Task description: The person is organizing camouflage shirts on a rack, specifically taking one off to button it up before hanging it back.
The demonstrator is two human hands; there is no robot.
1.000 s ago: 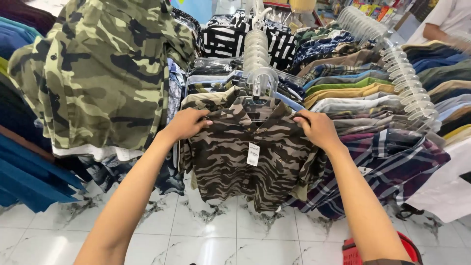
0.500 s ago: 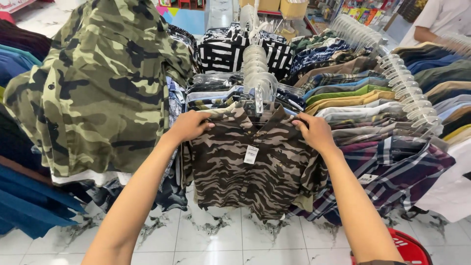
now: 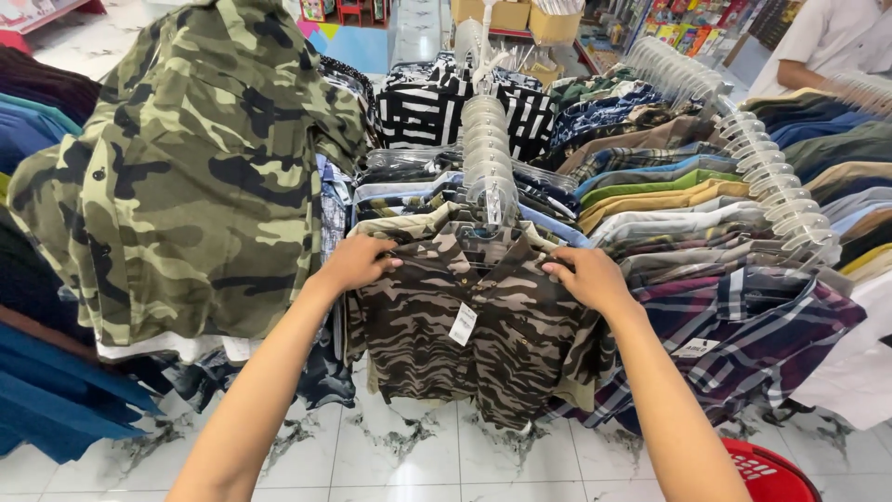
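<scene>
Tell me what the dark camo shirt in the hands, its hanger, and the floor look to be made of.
Dark camo shirt: woven cloth, matte, likely cotton; it drapes in soft folds where the left hand and right hand grip it.
Hanger: clear plastic, going by its translucent sheen.
Floor: glossy tile with marble-like grey veins and visible grout lines.

We see a small white rectangular tag (image 3: 462,324) hanging on the front of the brown camouflage shirt (image 3: 483,344). Right of that shirt, another white tag (image 3: 695,348) lies on plaid cloth. Far above it stand tan cardboard boxes (image 3: 506,13).
</scene>
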